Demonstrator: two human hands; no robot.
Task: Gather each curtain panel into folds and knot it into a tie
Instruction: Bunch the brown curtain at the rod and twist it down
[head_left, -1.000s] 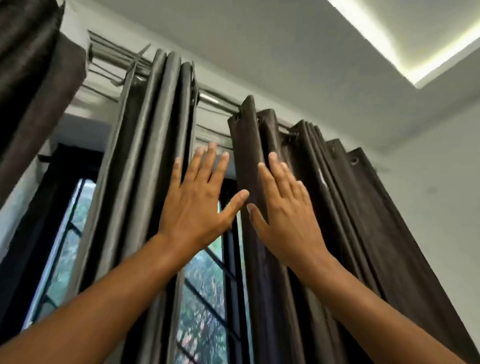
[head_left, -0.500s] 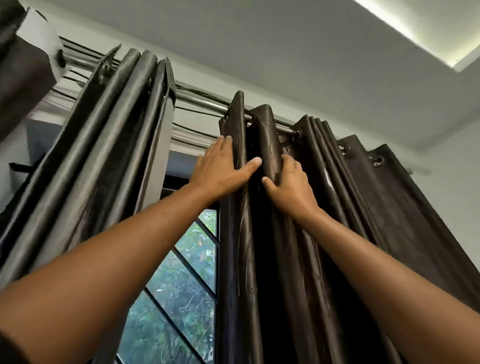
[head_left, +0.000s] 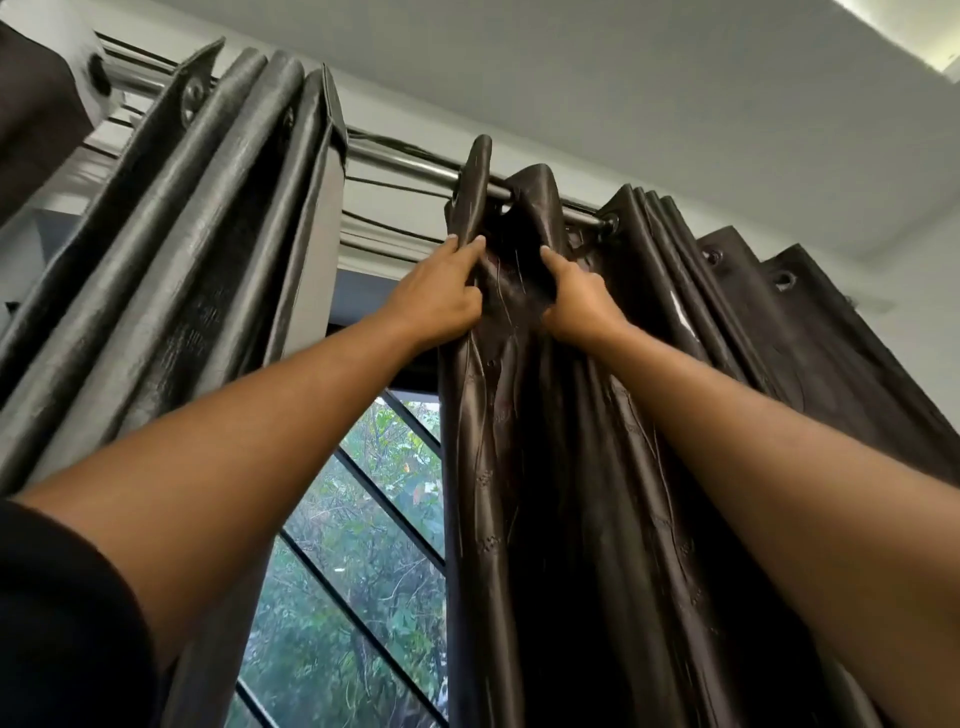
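You had both arms stretched up. Your left hand (head_left: 439, 293) and right hand (head_left: 579, 306) were both on the brown curtain panel (head_left: 519, 493), high up and just under the rod (head_left: 405, 161).

Your left hand gripped the panel's leading fold. Two fingers (head_left: 471, 248) lay straight up along the fold's outer face, and the thumb and the rest curled into the cloth from the inner side. Your right hand gripped the next fold over. Its forefinger pointed up along the cloth and its other fingers were bunched into the fabric, which hid their tips. Between your two sets of fingers the cloth sagged into a dark hollow.

Below your fingers the panel hung in long loose pleats between your forearms. To the right of your right fingers, more of its folds were stacked close along the rod, with eyelets (head_left: 716, 256) along the top edge.

Well to the left of your left fingers hung the grey curtain panel (head_left: 208, 234), gathered in tight pleats and apart from your hand. Between it and the brown curtain panel, below your left wrist, the window (head_left: 363, 519) showed dark bars and green leaves. A black sleeve (head_left: 62, 623) covered your left upper arm.
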